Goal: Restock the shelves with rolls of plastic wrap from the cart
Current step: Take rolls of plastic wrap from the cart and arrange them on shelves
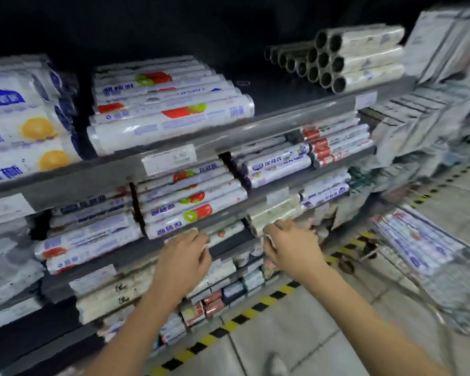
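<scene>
A white roll of plastic wrap lies lengthwise at the front of the third shelf, between my two hands. My left hand curls its fingers round the roll's left end. At the right end, my right hand pinches the roll between thumb and fingers, its fingertips against the pale rolls stacked behind. Motion blur hides the exact finger contact. The cart stands low at the right with several rolls lying in it.
Stacked rolls fill the shelves above and below, with a price tag on the rail. Bare-cored rolls sit on the top shelf at the right. A yellow-black floor stripe runs along the shelf base.
</scene>
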{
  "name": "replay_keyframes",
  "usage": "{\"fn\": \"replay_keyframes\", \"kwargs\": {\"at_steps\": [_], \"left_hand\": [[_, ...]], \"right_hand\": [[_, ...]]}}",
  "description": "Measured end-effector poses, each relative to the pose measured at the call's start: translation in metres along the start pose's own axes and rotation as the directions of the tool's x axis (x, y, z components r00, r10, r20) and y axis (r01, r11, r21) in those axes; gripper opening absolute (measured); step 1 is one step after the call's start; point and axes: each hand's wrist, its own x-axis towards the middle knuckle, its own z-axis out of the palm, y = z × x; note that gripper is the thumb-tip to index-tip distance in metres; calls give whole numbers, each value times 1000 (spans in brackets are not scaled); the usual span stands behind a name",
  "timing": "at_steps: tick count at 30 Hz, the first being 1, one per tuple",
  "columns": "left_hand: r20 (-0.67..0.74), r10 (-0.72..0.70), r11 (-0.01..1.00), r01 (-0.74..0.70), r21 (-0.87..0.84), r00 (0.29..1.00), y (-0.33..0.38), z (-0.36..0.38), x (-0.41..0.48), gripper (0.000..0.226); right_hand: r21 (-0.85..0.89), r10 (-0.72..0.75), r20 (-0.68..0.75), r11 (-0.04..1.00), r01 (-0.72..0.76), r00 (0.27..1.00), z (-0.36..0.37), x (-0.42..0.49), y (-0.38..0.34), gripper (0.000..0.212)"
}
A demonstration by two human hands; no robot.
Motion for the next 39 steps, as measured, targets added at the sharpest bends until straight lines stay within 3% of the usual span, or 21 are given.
{"fn": "replay_keyframes", "kwargs": {"at_steps": [4, 7, 10, 14, 19, 25, 33, 39], "left_hand": [[150, 116, 993, -113, -29, 982, 39, 49, -21, 14], [220, 235, 972, -225, -72, 947, 73, 81, -35, 18], [313, 334, 943, -313, -116, 889, 115, 109, -45, 34], [342, 417, 908, -370, -196, 842, 167, 133, -44, 28], [352, 495, 868, -438, -234, 794, 248, 167, -20, 17], [419, 476, 879, -431, -202, 773, 314, 205, 15, 27], [475, 410, 912, -337, -234, 779, 343, 234, 55, 19], [486, 390, 921, -317, -229, 782, 364, 279, 142, 10]], "right_hand": [[4, 180, 104, 983, -182, 978, 23, -92, 22, 9], [-21, 341, 203, 939, -344, 918, 34, -159, 36, 27], [-31, 472, 220, 878, -477, 854, 38, -221, 49, 20], [-49, 600, 222, 794, -605, 769, 36, -278, 69, 5], [-40, 677, 213, 726, -687, 704, 29, -329, 129, 10], [-24, 725, 202, 676, -737, 659, 14, -334, 218, 11], [-71, 741, 240, 658, -749, 628, 26, -281, 344, 10], [-85, 723, 278, 675, -733, 633, 49, -229, 430, 15]]}}
